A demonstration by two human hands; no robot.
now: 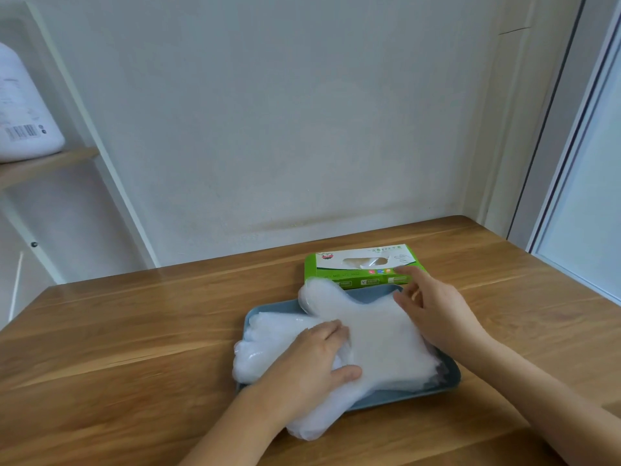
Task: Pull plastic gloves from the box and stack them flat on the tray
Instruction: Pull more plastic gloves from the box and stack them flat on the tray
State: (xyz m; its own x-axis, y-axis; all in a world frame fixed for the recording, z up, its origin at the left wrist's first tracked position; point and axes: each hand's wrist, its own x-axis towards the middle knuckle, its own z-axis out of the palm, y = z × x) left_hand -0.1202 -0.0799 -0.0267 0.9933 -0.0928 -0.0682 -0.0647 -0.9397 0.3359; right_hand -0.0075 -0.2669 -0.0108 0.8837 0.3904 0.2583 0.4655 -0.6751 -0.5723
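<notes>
A green and white glove box lies on the wooden table, its top slot showing clear plastic inside. Directly in front of it sits a blue-grey tray holding a pile of translucent white plastic gloves; the pile spills over the tray's near-left edge onto the table. My left hand presses flat on the left part of the pile, thumb spread to the right. My right hand hovers over the pile's far right edge with loosely spread fingers, its fingertips near the box front, holding nothing.
The wooden table meets a white wall at the back. A white bag with a barcode sits on a shelf at the far left. A window frame runs along the right side.
</notes>
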